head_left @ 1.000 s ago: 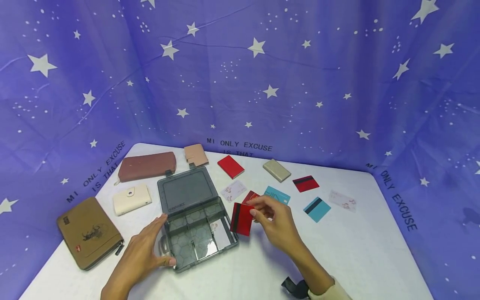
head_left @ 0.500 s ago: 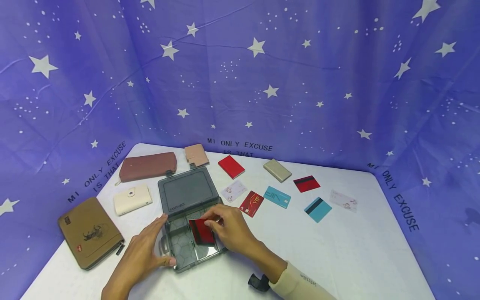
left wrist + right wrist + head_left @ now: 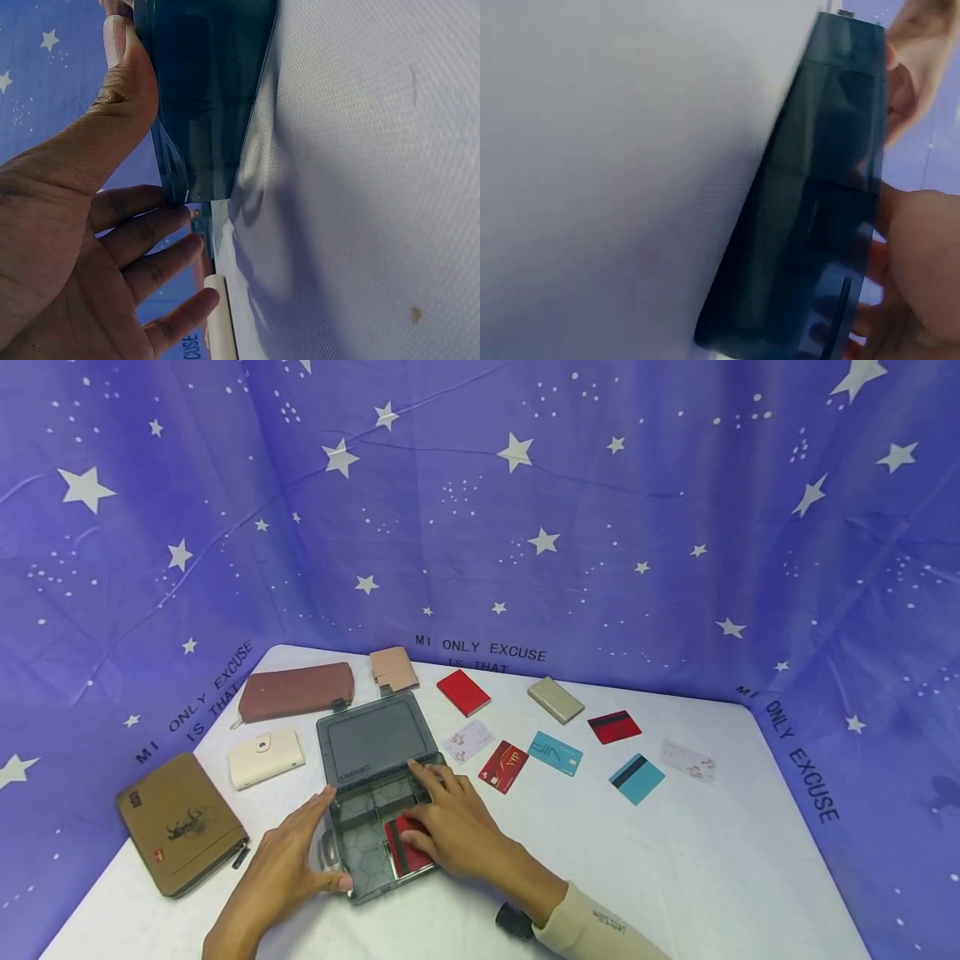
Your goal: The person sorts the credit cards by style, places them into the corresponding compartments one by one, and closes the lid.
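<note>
A grey translucent compartment box point(image 3: 360, 843) lies on the table with its lid point(image 3: 375, 739) tipped back. My left hand point(image 3: 281, 860) rests along the box's left side, thumb at the front corner, fingers toward the hinge; in the left wrist view the fingers look loosely extended. Inside a front compartment lies a red card point(image 3: 405, 853) with a dark stripe, partly covered by my right hand point(image 3: 461, 827). Right thumb and fingers are spread over it, touching it. In the right wrist view the box wall point(image 3: 795, 225) hides most of the fingers and the card.
Right of the box lie a floral card point(image 3: 468, 741), a red VIP card point(image 3: 504, 767), blue cards point(image 3: 555, 753) and several others. Behind are a red holder point(image 3: 463, 692) and a gold holder point(image 3: 555, 700). Wallets stand left: brown point(image 3: 183, 827), cream point(image 3: 266, 759), maroon point(image 3: 296, 691).
My right hand has carried the red striped card leftward from the box's right edge and lowered it into a front compartment, its fingers now spread. The left hand stays at the box's side.
</note>
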### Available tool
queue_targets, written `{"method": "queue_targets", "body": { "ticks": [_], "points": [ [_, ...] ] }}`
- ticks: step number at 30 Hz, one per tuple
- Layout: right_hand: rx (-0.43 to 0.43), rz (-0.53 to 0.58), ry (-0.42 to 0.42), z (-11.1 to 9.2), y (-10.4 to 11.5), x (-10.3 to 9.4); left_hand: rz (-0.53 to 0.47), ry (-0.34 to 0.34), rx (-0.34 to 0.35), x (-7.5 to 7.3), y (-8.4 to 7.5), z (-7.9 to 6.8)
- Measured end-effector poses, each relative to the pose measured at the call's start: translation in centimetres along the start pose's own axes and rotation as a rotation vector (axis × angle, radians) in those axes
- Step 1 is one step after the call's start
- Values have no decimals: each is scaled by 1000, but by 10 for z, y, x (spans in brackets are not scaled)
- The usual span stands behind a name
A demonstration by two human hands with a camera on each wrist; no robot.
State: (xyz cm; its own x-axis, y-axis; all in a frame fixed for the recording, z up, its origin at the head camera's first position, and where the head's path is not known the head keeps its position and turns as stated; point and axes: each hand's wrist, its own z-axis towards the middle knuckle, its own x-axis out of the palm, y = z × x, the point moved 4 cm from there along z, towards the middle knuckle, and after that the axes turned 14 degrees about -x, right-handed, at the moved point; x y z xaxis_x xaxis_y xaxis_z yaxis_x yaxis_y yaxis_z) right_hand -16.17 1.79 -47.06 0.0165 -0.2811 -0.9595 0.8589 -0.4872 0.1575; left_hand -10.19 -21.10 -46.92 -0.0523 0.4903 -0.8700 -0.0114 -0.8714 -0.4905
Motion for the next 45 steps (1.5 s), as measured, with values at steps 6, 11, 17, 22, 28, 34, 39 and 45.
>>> {"method": "queue_targets", "body": {
  "ticks": [6,11,17,22,28,34,39,45],
  "points": [
    [77,212,-208,1,-23,-15,1,-5,5,0,0,1],
    [304,285,-378,0,-74,-23,-6,-1,-2,0,1,1],
    [590,196,-264,-6,-124,-16,-6,21,-22,1,2,0],
    [687,105,-154,-7,-139,-6,-12,37,-30,2,1,0],
    [707,80,-104,-2,-140,-2,-7,36,-32,2,1,1],
    [690,336,-280,-4,-142,-5,-12,40,-39,2,1,2],
    [599,495,-513,-8,-140,-13,-7,35,-35,1,0,2],
    [524,490,-682,-10,-124,-37,-7,30,-31,0,0,2]
  ]
}}
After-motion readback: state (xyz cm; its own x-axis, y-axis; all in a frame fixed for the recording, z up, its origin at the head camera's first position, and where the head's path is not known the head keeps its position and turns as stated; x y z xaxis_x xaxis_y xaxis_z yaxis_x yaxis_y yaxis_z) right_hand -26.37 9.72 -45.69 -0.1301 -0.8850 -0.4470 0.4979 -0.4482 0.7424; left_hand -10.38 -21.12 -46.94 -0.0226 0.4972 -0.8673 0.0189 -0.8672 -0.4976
